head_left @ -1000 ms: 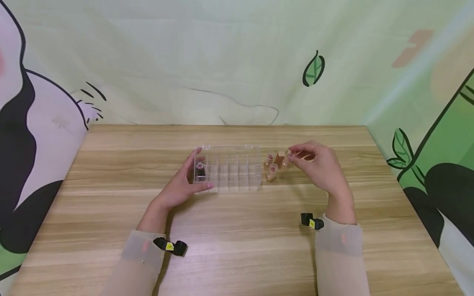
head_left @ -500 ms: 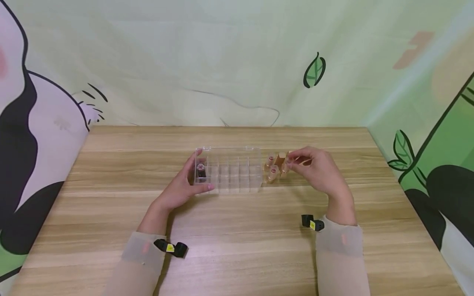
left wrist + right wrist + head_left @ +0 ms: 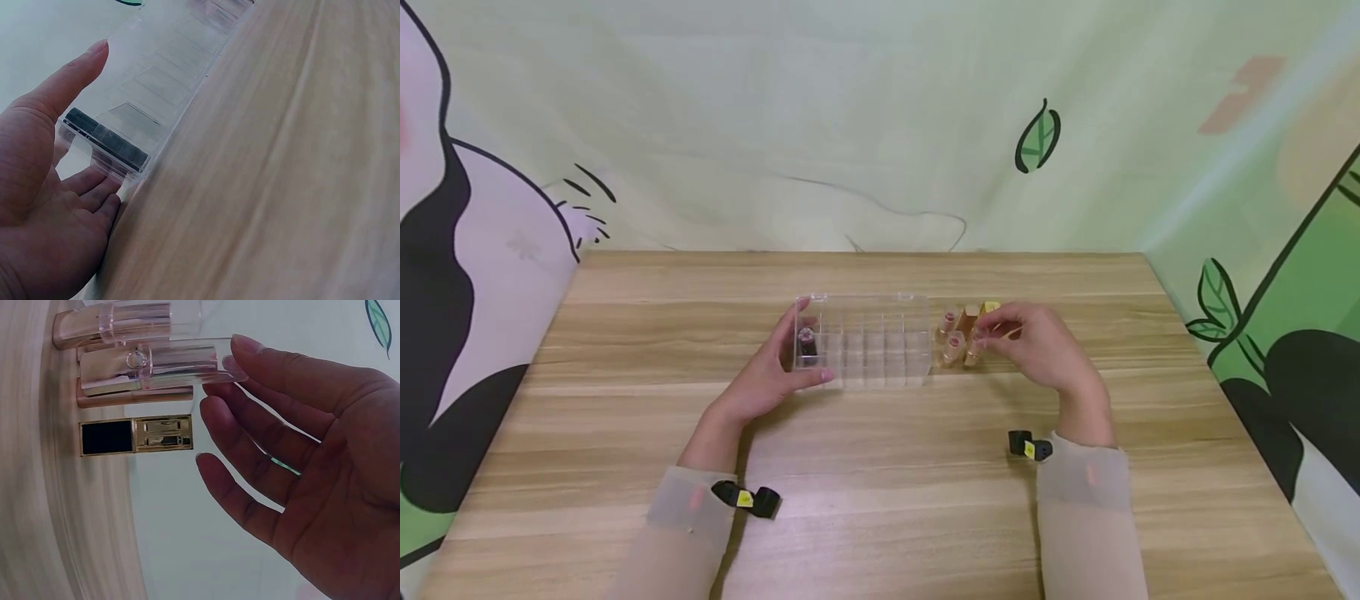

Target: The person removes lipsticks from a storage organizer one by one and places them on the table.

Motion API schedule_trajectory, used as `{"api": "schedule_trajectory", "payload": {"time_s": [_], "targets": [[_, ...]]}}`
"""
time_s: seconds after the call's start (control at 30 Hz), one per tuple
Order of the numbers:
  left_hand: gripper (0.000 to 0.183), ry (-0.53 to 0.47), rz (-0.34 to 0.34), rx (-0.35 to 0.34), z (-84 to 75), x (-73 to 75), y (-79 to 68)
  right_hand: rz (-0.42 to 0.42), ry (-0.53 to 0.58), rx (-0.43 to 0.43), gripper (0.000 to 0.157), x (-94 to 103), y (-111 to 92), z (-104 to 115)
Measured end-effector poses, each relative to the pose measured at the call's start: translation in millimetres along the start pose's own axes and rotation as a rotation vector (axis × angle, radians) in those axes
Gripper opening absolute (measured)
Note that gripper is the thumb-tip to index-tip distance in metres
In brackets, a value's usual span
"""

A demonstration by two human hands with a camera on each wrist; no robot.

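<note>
My left hand [image 3: 760, 383] grips the left end of a clear compartment box [image 3: 887, 354], thumb in front and fingers behind. A dark lipstick tube [image 3: 807, 346] stands upright in its leftmost compartment; the left wrist view shows this dark tube [image 3: 106, 140] near my thumb. Right of the box, my right hand [image 3: 1048, 346] pinches the clear cap of a rose-gold lipstick [image 3: 178, 365] between thumb and fingertips. It is upright, its base at or just above the table; contact is unclear. Beside it stand a clear-capped lipstick [image 3: 953, 348], another lipstick [image 3: 946, 323] and a copper-coloured tube [image 3: 967, 317].
A gold-and-black lipstick tube [image 3: 136, 435] stands behind the held one, its yellow top [image 3: 991, 307] showing past my fingers. Everything rests on a wooden table [image 3: 880, 483]. A printed cloth backdrop [image 3: 737, 125] rises behind the table's rear edge.
My right hand has shifted a little left and nearer the front with the lipstick, coming beside the clear-capped one. The tube with the yellow top now shows behind it. My left hand stays put.
</note>
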State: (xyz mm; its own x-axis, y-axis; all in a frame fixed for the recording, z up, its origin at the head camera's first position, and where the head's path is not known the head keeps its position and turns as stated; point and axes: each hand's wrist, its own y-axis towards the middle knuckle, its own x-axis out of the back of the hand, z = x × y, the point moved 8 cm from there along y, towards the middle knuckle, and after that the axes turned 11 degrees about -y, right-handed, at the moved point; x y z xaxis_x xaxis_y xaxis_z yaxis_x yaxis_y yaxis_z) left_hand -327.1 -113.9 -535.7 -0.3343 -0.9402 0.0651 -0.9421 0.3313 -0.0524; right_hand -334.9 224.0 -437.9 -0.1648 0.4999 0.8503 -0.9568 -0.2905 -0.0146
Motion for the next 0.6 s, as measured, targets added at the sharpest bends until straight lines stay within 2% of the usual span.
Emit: {"api": "schedule_trajectory", "payload": {"time_s": [0.6], "targets": [[0.108,0.002,0.001,0.000,-1.5,-0.2,1.0,0.062,-0.023,-0.065,0.018,-10.6,4.8,-8.0]]}}
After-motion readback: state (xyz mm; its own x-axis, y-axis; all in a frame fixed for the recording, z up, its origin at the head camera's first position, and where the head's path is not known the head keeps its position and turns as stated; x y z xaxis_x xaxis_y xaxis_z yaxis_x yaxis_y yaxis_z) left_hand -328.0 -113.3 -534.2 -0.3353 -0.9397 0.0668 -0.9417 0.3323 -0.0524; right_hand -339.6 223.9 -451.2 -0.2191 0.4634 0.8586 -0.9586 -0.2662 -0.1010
